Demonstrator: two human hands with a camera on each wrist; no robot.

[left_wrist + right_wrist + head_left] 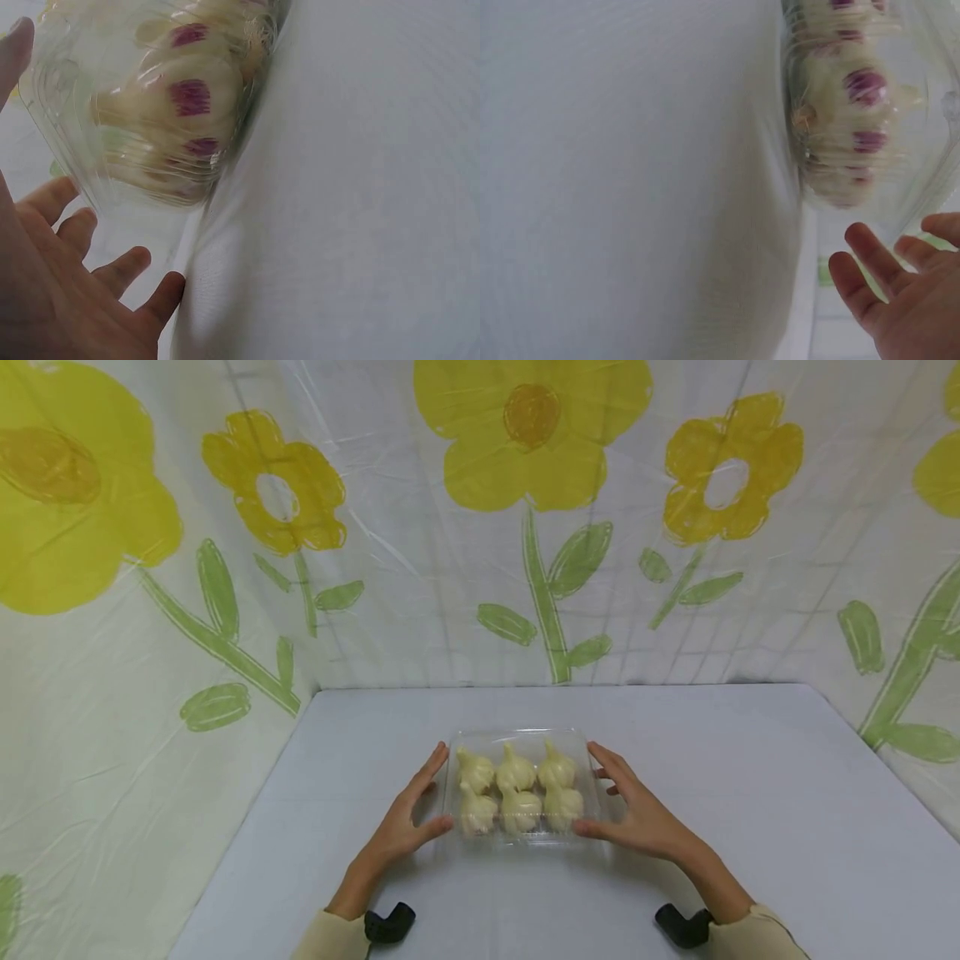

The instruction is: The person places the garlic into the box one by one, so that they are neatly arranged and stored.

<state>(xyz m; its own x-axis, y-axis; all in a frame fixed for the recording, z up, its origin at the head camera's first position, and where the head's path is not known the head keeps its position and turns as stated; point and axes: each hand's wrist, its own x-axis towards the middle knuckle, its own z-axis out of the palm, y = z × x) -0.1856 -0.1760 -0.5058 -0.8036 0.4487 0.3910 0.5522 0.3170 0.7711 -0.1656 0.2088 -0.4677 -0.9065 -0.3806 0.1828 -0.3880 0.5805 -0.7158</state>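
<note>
A clear plastic clamshell box (521, 739) sits on the white table with its lid down. Inside, several pale garlic bulbs (520, 810) lie in two rows, their stems toward the far side. Purple patches show on the bulbs (191, 97) in the left wrist view. My left hand (401, 827) is at the box's left end, thumb by the near corner and forefinger by the far one, fingers spread. At the right end, my right hand (641, 814) mirrors it, its thumb overlapping the near right corner. Loosely extended fingers (874, 255) show beside the box in the right wrist view.
White cloth covers the table (360, 727), which reaches back to a hanging curtain (405, 610) printed with yellow flowers. Black curved pieces (390, 924) stick out beside both wrists, near the light sleeves (330, 937).
</note>
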